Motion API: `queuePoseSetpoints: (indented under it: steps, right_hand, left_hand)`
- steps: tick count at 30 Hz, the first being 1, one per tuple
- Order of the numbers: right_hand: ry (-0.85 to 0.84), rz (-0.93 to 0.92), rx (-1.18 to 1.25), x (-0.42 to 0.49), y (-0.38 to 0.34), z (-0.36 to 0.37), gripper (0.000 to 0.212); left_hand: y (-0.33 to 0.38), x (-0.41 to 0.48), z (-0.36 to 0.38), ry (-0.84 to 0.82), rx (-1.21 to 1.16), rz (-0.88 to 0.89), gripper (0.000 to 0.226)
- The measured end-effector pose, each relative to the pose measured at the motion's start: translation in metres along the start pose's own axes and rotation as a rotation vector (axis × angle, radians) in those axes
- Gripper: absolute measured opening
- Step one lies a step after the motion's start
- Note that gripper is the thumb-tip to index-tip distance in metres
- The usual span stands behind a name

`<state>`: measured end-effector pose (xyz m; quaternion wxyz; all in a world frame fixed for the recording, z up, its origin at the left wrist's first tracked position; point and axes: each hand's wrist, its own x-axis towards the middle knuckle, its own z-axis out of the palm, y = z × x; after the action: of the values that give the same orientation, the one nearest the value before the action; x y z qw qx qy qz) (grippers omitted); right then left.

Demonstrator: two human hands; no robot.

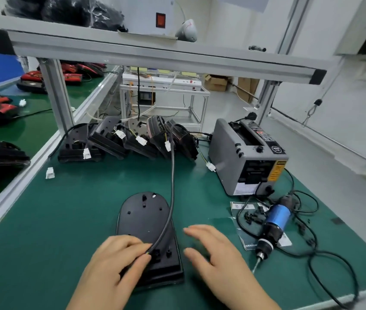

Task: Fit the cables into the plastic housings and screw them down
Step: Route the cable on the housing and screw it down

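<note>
Housing (pixel 146 222) left of screwdriver (pixel 273 227), dispenser (pixel 247 157) behind.

The green bench (pixel 76 220) carries a black housing (pixel 144 215) at lower centre, more housings (pixel 110 139) above it, a grey tape dispenser (pixel 244 157) at right, a screwdriver (pixel 273 227) and screws (pixel 252 217) below it, and a white connector (pixel 49 172) at left.

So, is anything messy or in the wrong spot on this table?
A little. One white connector lies alone on the green mat, away from the housings. Small black screws are scattered loose beside the electric screwdriver.
</note>
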<state>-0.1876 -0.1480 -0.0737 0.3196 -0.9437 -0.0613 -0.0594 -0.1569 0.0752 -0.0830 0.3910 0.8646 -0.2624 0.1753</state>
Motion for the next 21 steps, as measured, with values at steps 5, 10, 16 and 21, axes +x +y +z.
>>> queuePoseSetpoints:
  steps: [5, 10, 16, 21]
  right_hand:
    - [0.277, 0.262, -0.43, 0.017, 0.048, -0.073, 0.017]
    - [0.077, 0.487, -0.801, 0.03, 0.081, -0.1, 0.019]
    - [0.014, 0.479, -1.027, 0.045, 0.085, -0.085, 0.023]
    - [-0.016, 0.47, -1.086, 0.047, 0.086, -0.082, 0.022]
  left_hand:
    - [0.002, 0.0, -0.002, -0.006, -0.007, -0.014, 0.017]
    - [0.004, 0.001, -0.004, -0.027, -0.019, -0.022, 0.029]
    - [0.002, 0.0, -0.002, -0.019, -0.035, -0.042, 0.028]
    - [0.005, 0.009, -0.011, -0.146, -0.076, -0.126, 0.02]
